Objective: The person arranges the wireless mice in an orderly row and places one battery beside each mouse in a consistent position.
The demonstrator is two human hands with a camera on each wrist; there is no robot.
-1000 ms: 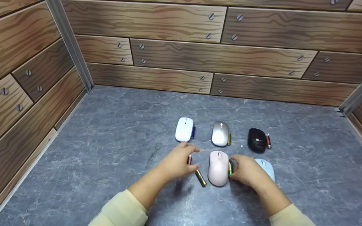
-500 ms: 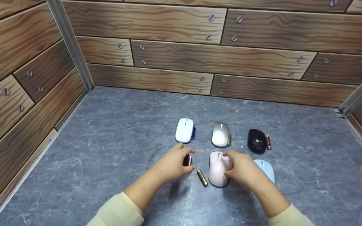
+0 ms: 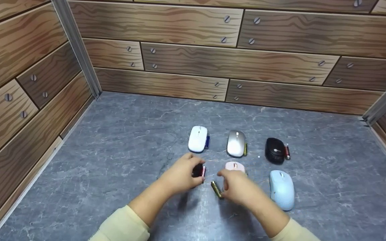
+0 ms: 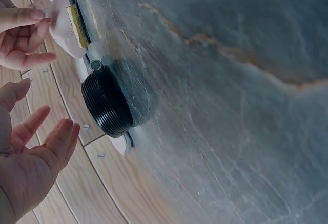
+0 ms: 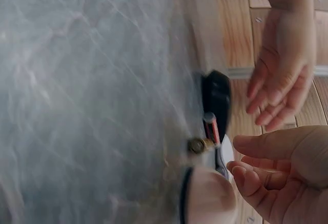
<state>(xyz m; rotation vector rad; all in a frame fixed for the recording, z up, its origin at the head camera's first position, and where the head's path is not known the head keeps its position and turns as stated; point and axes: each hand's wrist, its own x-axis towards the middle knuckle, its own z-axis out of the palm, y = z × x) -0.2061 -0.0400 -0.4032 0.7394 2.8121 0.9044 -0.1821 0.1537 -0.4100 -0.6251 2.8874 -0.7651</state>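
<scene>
My left hand [image 3: 181, 174] hovers with parted fingers by a black ribbed object [image 4: 106, 101], probably a mouse, mostly hidden beneath it in the head view. A red battery [image 3: 203, 172] lies along that object's right side. My right hand [image 3: 240, 187] is over the pink mouse [image 3: 235, 166], hiding most of it. Its thumb and fingers are apart, close to a gold-and-dark battery [image 3: 216, 189] lying slanted left of that mouse. The right wrist view shows nothing between the right fingers [image 5: 245, 180]. Contact between the right thumb and the battery cannot be told.
Behind stand a white mouse [image 3: 198, 139] with a blue battery [image 3: 207, 142], a silver mouse [image 3: 236, 144] with a yellow-green battery [image 3: 245, 149], and a black mouse [image 3: 274, 150] with a red battery [image 3: 287, 152]. A light blue mouse [image 3: 282, 190] sits right. Wood-patterned walls [image 3: 179, 57] enclose the table.
My right hand has moved left from the green battery at the pink mouse's right side, across the mouse, towards the gold battery. My left hand has shifted slightly left.
</scene>
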